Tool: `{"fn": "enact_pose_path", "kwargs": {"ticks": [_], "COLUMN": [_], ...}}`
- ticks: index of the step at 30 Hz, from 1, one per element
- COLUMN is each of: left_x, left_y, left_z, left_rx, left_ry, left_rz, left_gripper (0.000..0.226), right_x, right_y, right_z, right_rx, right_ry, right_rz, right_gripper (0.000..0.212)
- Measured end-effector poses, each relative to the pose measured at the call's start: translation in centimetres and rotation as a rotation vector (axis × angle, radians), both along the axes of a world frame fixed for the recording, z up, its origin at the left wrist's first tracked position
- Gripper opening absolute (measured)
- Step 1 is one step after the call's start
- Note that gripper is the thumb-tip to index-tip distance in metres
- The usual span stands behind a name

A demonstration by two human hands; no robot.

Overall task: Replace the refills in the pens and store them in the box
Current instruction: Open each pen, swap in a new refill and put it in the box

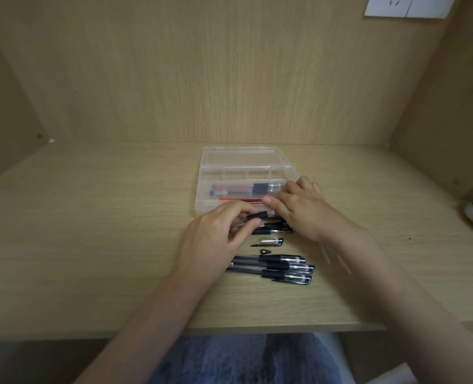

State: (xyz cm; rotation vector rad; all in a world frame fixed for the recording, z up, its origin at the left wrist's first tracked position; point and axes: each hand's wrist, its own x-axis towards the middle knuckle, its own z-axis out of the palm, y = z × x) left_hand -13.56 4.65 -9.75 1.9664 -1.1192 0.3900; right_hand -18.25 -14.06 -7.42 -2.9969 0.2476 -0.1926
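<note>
Watching the head feed, I am seeing the left hand (216, 231) pinching a pen (257, 216) by its black grip between thumb and curled fingers, just above the counter (91, 245). The right hand (304, 209) is meeting it from 3 o'clock, thumb and bent fingers pinching the pen's clear end. The open clear box (202, 189) is lying at 12 o'clock, just behind the hands, holding red refills (241, 200). At 6 o'clock three capped pens (279, 268) are lying side by side, with a loose cap (271, 241) and a small tip (266, 251) between them and the hands.
</note>
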Motion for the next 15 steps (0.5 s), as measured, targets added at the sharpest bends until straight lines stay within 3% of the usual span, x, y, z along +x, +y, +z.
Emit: {"fn": "enact_pose_path", "kwargs": {"ticks": [3, 6, 15], "left_x": [0.0, -0.1, -0.2], "left_y": [0.0, 0.0, 0.1], "left_z": [0.0, 0.1, 0.3], "left_rx": [0.005, 0.012, 0.034], "left_ry": [-0.004, -0.006, -0.005], "left_rz": [0.007, 0.012, 0.024], "left_gripper": [0.029, 0.023, 0.023], "right_x": [0.1, 0.1, -1.0], "right_y": [0.1, -0.1, -0.9], "right_z": [0.3, 0.5, 1.1], "right_rx": [-0.009, 0.041, 0.429], "right_ry": [0.047, 0.078, 0.023], "right_rz": [-0.014, -0.014, -0.004], "right_gripper": [0.058, 0.044, 0.021]}}
